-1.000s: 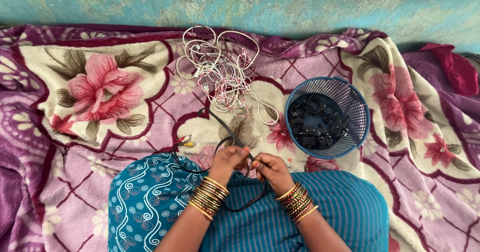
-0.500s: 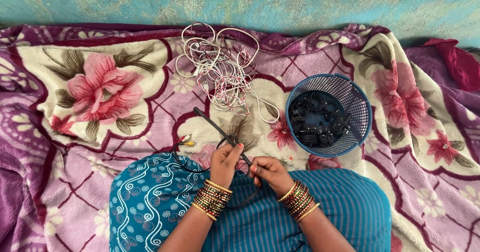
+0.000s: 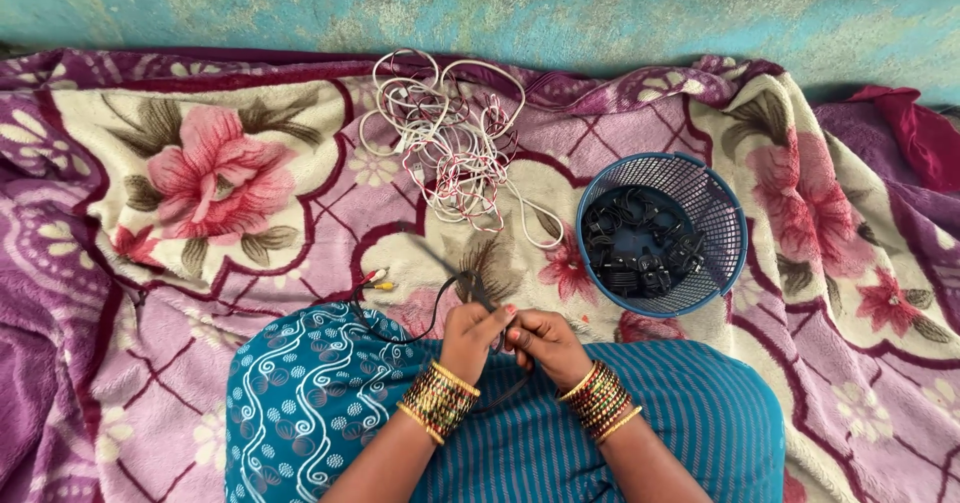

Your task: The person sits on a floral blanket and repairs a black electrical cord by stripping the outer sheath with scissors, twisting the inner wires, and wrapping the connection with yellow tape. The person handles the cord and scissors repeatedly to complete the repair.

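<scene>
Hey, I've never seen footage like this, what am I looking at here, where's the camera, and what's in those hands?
There is no machine: a person sits on a flowered blanket, and the one camera is worn on their head, looking down. The left hand and right hand, both wrists ringed with bangles, meet over the lap and hold a thin black cable; its far end, with small coloured plugs, lies on the blanket. Further out lies a tangle of white cables. To the right stands a round blue basket holding bundled black cables.
</scene>
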